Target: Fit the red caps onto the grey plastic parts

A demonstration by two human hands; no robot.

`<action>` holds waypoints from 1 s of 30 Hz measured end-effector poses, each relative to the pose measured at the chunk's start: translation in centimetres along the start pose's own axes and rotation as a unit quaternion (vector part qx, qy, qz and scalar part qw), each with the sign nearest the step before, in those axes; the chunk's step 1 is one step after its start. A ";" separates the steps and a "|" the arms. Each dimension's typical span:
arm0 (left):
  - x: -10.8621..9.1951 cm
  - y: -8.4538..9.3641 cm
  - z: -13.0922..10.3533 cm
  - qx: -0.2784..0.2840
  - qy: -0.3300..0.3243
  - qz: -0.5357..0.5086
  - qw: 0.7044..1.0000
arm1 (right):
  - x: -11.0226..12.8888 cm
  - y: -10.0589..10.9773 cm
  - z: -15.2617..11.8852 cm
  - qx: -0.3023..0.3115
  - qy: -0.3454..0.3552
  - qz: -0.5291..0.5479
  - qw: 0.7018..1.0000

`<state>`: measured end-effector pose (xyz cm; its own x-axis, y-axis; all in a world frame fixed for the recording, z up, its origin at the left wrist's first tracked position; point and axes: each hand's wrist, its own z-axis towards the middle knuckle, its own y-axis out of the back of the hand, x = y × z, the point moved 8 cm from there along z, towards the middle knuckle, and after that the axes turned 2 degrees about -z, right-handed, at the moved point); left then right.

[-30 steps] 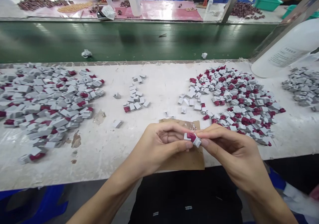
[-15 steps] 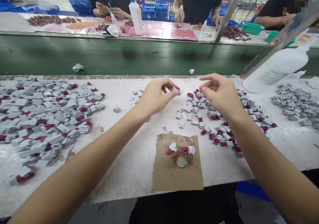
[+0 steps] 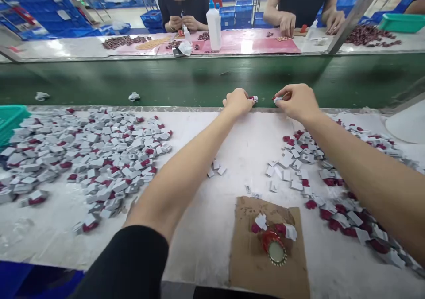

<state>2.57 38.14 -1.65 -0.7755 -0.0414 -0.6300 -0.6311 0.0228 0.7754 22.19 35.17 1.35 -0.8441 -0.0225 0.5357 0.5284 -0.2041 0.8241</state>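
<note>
My left hand (image 3: 239,101) reaches to the far edge of the table, its fingers closed around a small grey-and-maroon piece (image 3: 254,99) that shows at the fingertips. Beside it, my right hand (image 3: 298,100) pinches another small grey-and-maroon piece (image 3: 277,99) between thumb and fingers. Both hands hover at the near side of a green belt (image 3: 186,79); whether the pieces touch it I cannot tell. Below, a cardboard square (image 3: 265,270) bears two grey-and-maroon pieces (image 3: 260,221) and a red bottle cap (image 3: 276,251) with a pale inside.
A wide heap of grey-and-maroon pieces (image 3: 109,150) covers the left, near a green basket (image 3: 11,119). Another pile (image 3: 345,217) lies under my right forearm. Small grey lumps (image 3: 134,96) sit on the belt. Across it, co-workers handle small parts near a white bottle (image 3: 214,26).
Both hands have moved forward from above the table to the belt's near edge. A small piece now shows in my right fingers, which were apart before. The view has swung left.
</note>
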 end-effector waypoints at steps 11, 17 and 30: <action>6.8 6.3 -10.9 0.051 -0.084 0.169 0.981 | -1.6 8.8 -21.8 0.034 0.108 0.093 0.989; 4.0 5.6 -12.7 0.027 -0.122 0.112 0.986 | 0.3 8.4 -28.5 0.052 0.107 0.161 0.980; 1.4 1.8 -27.3 0.106 -0.155 -0.107 0.976 | 1.9 5.6 -33.4 0.084 0.091 0.242 0.962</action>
<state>0.85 10.90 0.05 -0.5735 0.2366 -0.7843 -0.7428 0.2535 0.6196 20.52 1.28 0.77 -0.4886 -0.2490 0.8363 0.8585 0.0342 0.5117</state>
